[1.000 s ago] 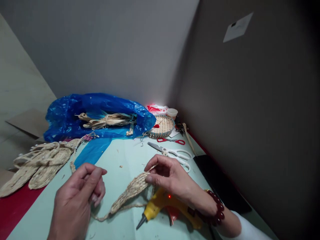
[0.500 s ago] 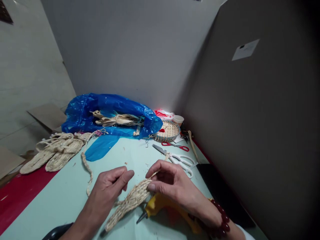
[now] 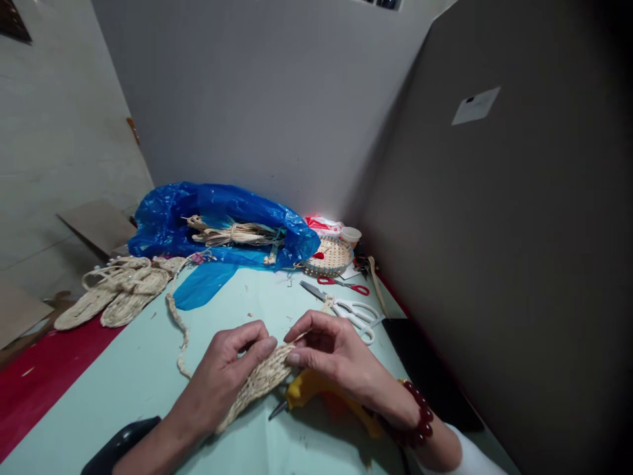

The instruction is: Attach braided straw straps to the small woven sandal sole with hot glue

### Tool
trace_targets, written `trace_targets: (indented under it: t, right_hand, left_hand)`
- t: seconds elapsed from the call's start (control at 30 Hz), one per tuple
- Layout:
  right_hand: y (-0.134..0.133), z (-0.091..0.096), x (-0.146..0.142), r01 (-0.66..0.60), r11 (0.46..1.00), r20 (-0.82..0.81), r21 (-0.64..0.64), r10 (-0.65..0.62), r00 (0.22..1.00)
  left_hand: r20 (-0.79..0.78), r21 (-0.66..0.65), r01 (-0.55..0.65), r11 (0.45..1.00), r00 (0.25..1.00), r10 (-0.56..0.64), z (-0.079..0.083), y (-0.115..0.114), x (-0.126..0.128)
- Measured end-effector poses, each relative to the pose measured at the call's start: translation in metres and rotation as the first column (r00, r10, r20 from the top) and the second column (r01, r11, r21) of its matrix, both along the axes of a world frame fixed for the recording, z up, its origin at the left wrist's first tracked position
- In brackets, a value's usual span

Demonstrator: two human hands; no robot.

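Note:
A woven straw sole (image 3: 264,380) slants up from lower left to the middle, above the table top. My right hand (image 3: 326,346), with a dark red bead bracelet at the wrist, pinches its upper end between thumb and fingers; a thin strand shows there. My left hand (image 3: 235,369) is closed, thumb pressed to curled index finger, over the sole's left edge and hiding part of it. Whatever lies in that pinch is too small to tell. Just below the sole and my right hand lies a yellow glue gun (image 3: 304,389), its nozzle pointing left.
A straw braid (image 3: 179,323) trails left of my hands. White-handled scissors (image 3: 353,310), red scissors (image 3: 341,284) and a round woven basket (image 3: 329,257) lie beyond. Straw slippers (image 3: 133,297) sit far left. A blue plastic bag (image 3: 222,198) holds a straw bundle (image 3: 232,233). A grey partition (image 3: 494,264) rises at right.
My left hand has moved right and closer to my right hand, now at the sole's edge and covering more of it. My right hand keeps its pinch. The view has shifted slightly.

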State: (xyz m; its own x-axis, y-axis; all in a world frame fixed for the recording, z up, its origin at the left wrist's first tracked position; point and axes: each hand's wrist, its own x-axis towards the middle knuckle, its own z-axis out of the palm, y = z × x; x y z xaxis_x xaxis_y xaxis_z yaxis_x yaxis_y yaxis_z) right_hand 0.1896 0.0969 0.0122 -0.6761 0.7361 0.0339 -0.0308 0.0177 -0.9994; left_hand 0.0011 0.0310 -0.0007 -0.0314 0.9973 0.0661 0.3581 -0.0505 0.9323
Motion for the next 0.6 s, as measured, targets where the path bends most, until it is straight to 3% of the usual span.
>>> trace_targets:
  t: [0.17,0.43,0.6]
  right_hand:
    - [-0.002,-0.003,0.000,-0.041,0.999,0.025,-0.022,0.042,0.999]
    - [0.006,-0.004,0.000,-0.074,0.997,0.047,-0.011,0.074,0.996]
    - [0.008,-0.004,0.001,-0.094,0.993,0.058,0.066,0.090,0.994]
  left_hand:
    - [-0.021,0.007,-0.040,0.999,0.999,0.040,0.000,-0.001,0.005]
    - [-0.003,0.033,-0.272,0.962,0.962,0.272,-0.005,0.006,-0.025]
    - [0.040,-0.040,-0.208,0.977,0.977,0.209,-0.003,0.003,-0.018]
